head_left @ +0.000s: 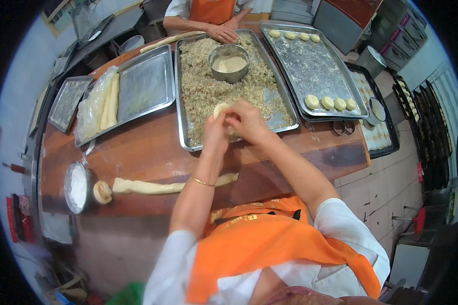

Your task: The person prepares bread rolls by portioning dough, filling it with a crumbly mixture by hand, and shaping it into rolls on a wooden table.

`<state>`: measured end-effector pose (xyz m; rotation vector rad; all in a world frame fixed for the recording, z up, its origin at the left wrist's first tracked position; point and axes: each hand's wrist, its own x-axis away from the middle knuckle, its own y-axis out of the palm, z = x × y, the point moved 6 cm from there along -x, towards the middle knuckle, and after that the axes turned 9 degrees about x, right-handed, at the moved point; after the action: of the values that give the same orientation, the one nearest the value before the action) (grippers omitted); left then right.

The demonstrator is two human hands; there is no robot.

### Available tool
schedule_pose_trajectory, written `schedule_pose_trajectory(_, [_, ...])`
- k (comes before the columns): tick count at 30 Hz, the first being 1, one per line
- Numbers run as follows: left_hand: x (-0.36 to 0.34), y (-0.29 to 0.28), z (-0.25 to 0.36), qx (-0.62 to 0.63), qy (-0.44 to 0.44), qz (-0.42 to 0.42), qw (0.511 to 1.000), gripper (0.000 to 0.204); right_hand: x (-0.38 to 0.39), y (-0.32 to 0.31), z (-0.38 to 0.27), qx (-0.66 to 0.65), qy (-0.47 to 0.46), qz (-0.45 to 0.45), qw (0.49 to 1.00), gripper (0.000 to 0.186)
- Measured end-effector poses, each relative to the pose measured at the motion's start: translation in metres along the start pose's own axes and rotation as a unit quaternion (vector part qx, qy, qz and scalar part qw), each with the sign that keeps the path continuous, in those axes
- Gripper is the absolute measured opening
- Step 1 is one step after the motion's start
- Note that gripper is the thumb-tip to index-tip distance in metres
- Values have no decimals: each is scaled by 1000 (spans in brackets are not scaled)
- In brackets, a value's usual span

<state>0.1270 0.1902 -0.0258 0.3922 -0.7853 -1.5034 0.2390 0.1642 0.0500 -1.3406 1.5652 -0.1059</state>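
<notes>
Over the near edge of a large tray of crumbly filling [198, 71], my two hands are close together. My left hand [216, 133] is closed round a small pale piece of dough [220, 110], which shows above its fingers. Against the same piece, my right hand [247, 121] has its fingers bent in a pinch; the fingertips are partly hidden. A metal bowl [230, 75] with pale crumbs rests in the filling. Below my left forearm, a long dough rope [150, 187] lies on the wooden table [310, 157].
A right-hand tray [318, 63] bears round dough pieces at both ends. Leftward stand a tray [146, 84] with plastic-covered dough ropes [107, 104], a smaller tray [69, 103] and a bowl of white flour [78, 187]. Across the table, a co-worker's hands [223, 32] touch the filling tray.
</notes>
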Motion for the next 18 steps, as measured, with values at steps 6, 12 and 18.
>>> schedule_pose_trajectory(6, [0,35,29,143,12,-11,990,50,-20,-6,-1,-100,109,-13,989,20])
schedule_pose_trajectory(12, [-13,10,-7,299,-85,23,950,39,-8,-5,-7,10,-16,-40,999,29])
schedule_pose_trajectory(18, [-39,5,-28,291,-102,31,951,31,-6,30,17,-327,168,-109,923,51])
